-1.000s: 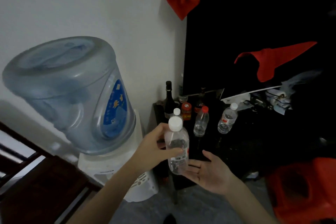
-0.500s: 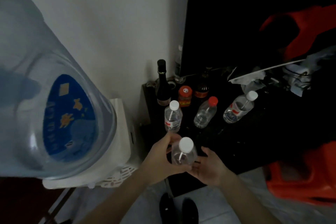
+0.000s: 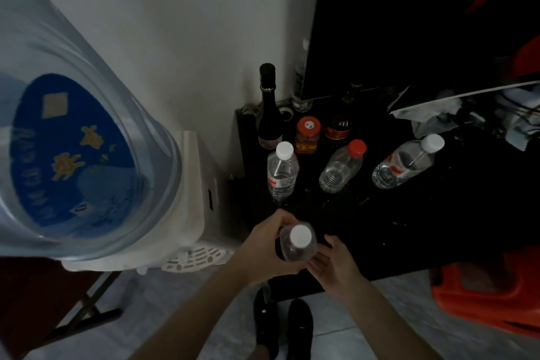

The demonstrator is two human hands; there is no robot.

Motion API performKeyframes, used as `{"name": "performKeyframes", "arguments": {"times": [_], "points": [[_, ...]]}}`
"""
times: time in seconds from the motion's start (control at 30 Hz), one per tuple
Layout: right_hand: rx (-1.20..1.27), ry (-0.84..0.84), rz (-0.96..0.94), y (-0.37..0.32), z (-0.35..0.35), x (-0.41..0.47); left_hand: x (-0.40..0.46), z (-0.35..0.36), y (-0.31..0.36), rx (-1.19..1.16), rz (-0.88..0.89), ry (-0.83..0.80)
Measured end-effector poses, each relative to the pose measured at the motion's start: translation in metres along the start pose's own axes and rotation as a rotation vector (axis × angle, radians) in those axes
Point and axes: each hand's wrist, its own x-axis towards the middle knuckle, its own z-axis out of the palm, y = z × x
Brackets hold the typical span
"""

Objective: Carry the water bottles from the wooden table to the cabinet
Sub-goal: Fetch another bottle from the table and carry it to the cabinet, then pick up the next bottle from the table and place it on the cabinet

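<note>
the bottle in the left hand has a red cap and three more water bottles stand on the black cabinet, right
Not quite. In the head view the bottle gripped by the left hand has a white cap; the red cap is on the middle bottle of the three standing on the black cabinet.

The room was dim, the cabinet top (image 3: 438,213) nearly black; the pale wall (image 3: 175,23) caught soft light, and wide-angle distortion stretched the water jug (image 3: 73,140) at left
</note>
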Motion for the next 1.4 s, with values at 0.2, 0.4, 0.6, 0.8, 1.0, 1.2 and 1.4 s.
{"name": "performKeyframes", "arguments": {"times": [0.2,0.4,0.6,0.8,1.0,1.2,1.4], "points": [[-0.129,-0.030,0.016,-0.012,-0.002,-0.018,-0.006,0.010,-0.005,-0.031,-0.091,-0.012],[-0.245,-0.038,-0.083,-0.023,0.001,-0.044,-0.014,0.007,0.004,0.143,-0.191,-0.100],[-0.604,-0.022,-0.205,-0.039,0.007,-0.098,-0.033,-0.005,0.038,0.422,-0.299,-0.087],[-1.233,-0.050,-0.632,-0.045,0.024,-0.158,-0.084,-0.022,0.072,0.636,-0.180,0.262],[-1.807,-0.197,-0.955,0.011,0.068,-0.221,-0.166,-0.046,0.098,0.777,-0.295,0.520],[-2.297,-0.369,-1.305,0.117,0.114,-0.274,-0.281,-0.061,0.109,0.839,-0.512,0.722],[-2.532,-0.612,-1.505,0.266,0.122,-0.307,-0.442,-0.036,0.113,0.791,-0.767,0.926]]}}
